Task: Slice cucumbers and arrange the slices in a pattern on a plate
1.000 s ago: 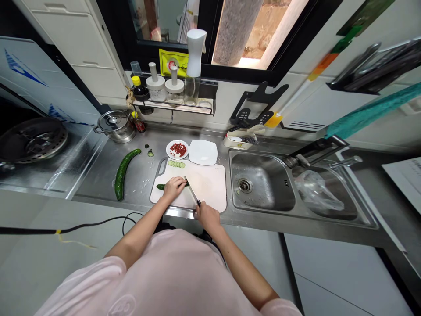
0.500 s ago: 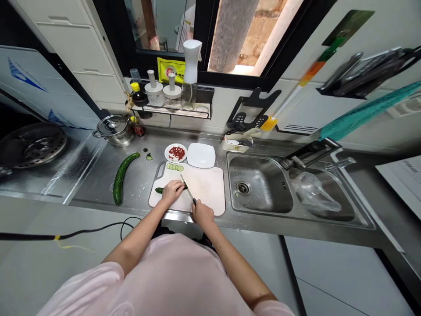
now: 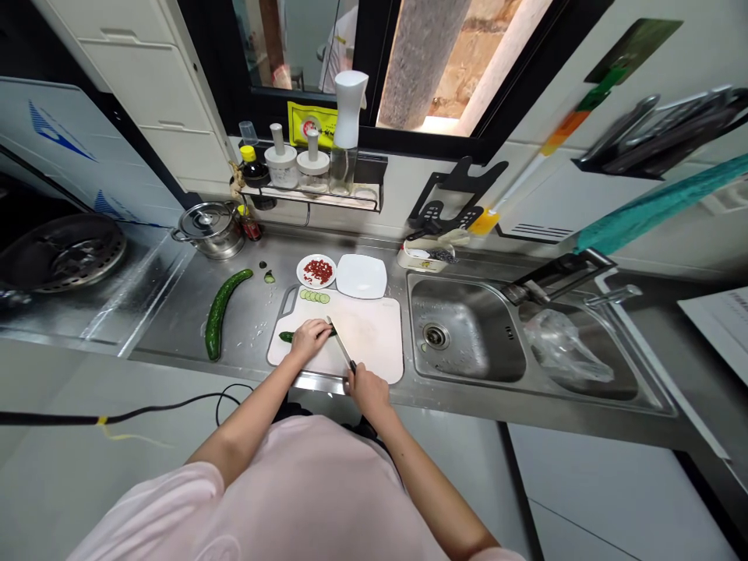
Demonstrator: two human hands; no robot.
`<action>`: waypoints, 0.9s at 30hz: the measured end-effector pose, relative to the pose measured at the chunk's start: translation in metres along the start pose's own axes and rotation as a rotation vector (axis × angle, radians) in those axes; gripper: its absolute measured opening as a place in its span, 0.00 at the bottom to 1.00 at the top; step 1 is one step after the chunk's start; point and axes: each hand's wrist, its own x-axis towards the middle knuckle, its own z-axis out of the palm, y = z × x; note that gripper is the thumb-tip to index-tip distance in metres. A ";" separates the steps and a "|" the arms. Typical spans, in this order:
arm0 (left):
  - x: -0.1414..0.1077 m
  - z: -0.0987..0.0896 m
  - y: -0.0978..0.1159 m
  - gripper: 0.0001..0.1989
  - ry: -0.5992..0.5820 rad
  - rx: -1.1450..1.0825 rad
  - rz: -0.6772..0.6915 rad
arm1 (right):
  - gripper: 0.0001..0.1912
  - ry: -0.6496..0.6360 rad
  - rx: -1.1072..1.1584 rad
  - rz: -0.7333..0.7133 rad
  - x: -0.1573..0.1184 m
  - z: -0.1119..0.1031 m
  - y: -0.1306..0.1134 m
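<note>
My left hand (image 3: 309, 340) is closed over a dark green cucumber (image 3: 286, 336) lying on the white cutting board (image 3: 377, 343). In my right hand (image 3: 367, 387) is the black handle of a knife (image 3: 341, 341), whose blade points up and left to the cucumber's right end. Several pale green slices (image 3: 315, 296) lie in a row near the board's top left. Behind the board, a plate of chopped red pieces (image 3: 317, 270) stands beside a bare white square plate (image 3: 361, 276).
Left of the board lies a whole cucumber (image 3: 216, 315), with small scraps (image 3: 269, 276) nearby. A steel pot (image 3: 211, 230) stands further back. To the right are a sink (image 3: 467, 331) and a plastic bag (image 3: 564, 347) in the second basin.
The view has shifted slightly, so the counter appears a little further right. My right hand and the knife handle have moved slightly right and down relative to the board.
</note>
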 end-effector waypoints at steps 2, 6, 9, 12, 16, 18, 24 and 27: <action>0.000 -0.001 0.000 0.09 0.003 0.000 -0.001 | 0.16 -0.007 0.002 0.000 -0.005 0.000 0.003; 0.000 -0.001 0.000 0.09 0.007 0.000 -0.004 | 0.16 -0.017 0.001 -0.007 -0.013 0.002 0.008; 0.000 -0.001 0.000 0.09 -0.001 -0.006 -0.002 | 0.17 -0.021 -0.003 -0.002 -0.018 0.001 0.011; 0.000 0.000 0.000 0.09 -0.006 -0.009 -0.007 | 0.17 -0.036 -0.003 0.009 -0.021 0.000 0.013; 0.000 0.000 -0.001 0.09 -0.014 -0.011 -0.016 | 0.17 -0.040 -0.006 0.010 -0.021 -0.001 0.013; 0.000 0.000 -0.001 0.09 -0.016 -0.012 -0.017 | 0.16 -0.034 -0.008 0.004 -0.020 0.000 0.013; 0.001 0.000 0.000 0.09 -0.009 -0.015 -0.014 | 0.18 -0.030 0.000 0.013 -0.010 -0.002 0.007; 0.001 0.000 0.001 0.09 -0.011 -0.016 -0.013 | 0.17 -0.025 0.009 0.017 -0.002 -0.004 0.001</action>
